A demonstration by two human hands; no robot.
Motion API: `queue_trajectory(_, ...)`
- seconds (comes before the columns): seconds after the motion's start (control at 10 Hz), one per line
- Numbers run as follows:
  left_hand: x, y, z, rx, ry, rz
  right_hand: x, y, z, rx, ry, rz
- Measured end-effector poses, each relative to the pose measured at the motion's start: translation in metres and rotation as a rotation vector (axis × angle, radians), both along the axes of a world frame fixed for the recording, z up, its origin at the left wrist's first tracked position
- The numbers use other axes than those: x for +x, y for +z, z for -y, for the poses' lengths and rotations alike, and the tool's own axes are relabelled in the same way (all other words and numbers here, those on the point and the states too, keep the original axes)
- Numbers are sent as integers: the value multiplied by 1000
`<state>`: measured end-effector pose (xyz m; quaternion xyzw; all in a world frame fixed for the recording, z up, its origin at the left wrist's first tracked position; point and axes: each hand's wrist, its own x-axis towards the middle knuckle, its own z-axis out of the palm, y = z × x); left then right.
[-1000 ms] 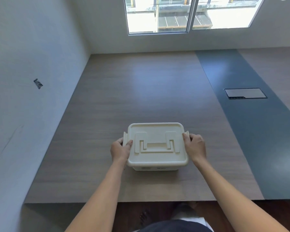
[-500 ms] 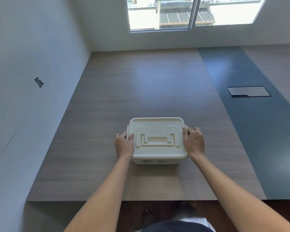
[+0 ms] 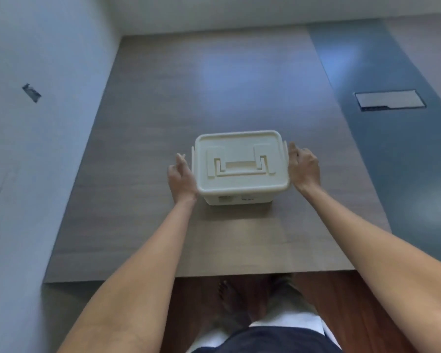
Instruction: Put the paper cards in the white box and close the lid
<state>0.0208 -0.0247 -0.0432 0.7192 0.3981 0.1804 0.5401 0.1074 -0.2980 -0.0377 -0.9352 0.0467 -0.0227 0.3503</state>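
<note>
Two hands flank the white box (image 3: 240, 169), which stands on the wooden worktop (image 3: 148, 128) close to the near edge, with its lid (image 3: 241, 161) lying flat on top and the carry handle folded down. Half a second ago both hands were pressed against the side latches; now they have come away. The left hand (image 3: 181, 175) is at the 9 o'clock side of the box, its fingers (image 3: 180, 159) loosely spread and pointing away from the person, holding nothing, with a narrow gap to the left latch. The right hand (image 3: 303, 165) is at the 3 o'clock side, also open and holding nothing; its fingertips are just beside the right latch, and I cannot tell if they touch it or not, because the picture is a little blurred there. No paper cards are visible anywhere on the worktop, so I judge that they are already inside the box, though the closed lid hides them. The release of both hands at the same moment suggests that the latches are snapped and the closing step is finished, so the task seems complete or nearly so. The latches look folded against the sides, but whether they are fully locked is too small to see. At about 2 o'clock from the box, well apart, a grey cover plate (image 3: 390, 99) sits in the darker strip of the surface. The white wall (image 3: 36, 123) runs along the 9 o'clock side.
</note>
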Motion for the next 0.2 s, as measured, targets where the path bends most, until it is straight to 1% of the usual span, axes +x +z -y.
queue_trajectory(0.1, -29, -18, -1, 87, 9, -85, -29, -25, 15, 37, -47, -2)
queue_trajectory(0.2, -63, -51, -1, 269, -105, -286, -67, -70, 27, -119, 4, -7)
